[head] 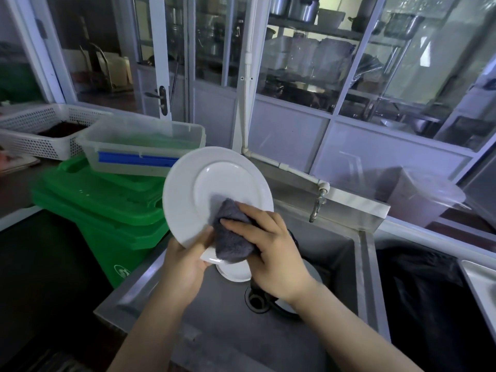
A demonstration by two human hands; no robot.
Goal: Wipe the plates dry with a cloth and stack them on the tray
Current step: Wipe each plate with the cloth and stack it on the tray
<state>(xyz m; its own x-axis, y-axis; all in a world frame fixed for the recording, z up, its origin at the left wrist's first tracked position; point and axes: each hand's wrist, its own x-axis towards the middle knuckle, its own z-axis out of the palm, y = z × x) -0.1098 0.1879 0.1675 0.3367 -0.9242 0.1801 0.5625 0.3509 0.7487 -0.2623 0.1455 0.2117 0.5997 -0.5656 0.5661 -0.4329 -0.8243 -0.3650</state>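
Nearest the viewer, two bare forearms reach forward over a steel sink. The left hand grips the near lower rim of a white plate, thumb curled onto its face, holding it tilted up on edge above the basin. The right hand presses a folded grey cloth against the plate's lower right side, fingers lying fairly flat over the cloth with the thumb tucked round its near edge.

The plate is round and plain white, with a raised foot ring showing, so its underside seems to face the viewer. It looks clean, with a faint sheen; whether it is wet cannot be told.

Just below the hands, another white plate peeks out inside the sink, near the drain, so at least one more appears to await wiping.

Judging from this, the task is mid-way through the wiping step on one plate. No stacked dry plates can be seen.

Farther left, a clear tub rests on a green bin, with a white basket beyond. Which of these, if any, serves as the tray is unclear. A tap stands at the far right of the sink.
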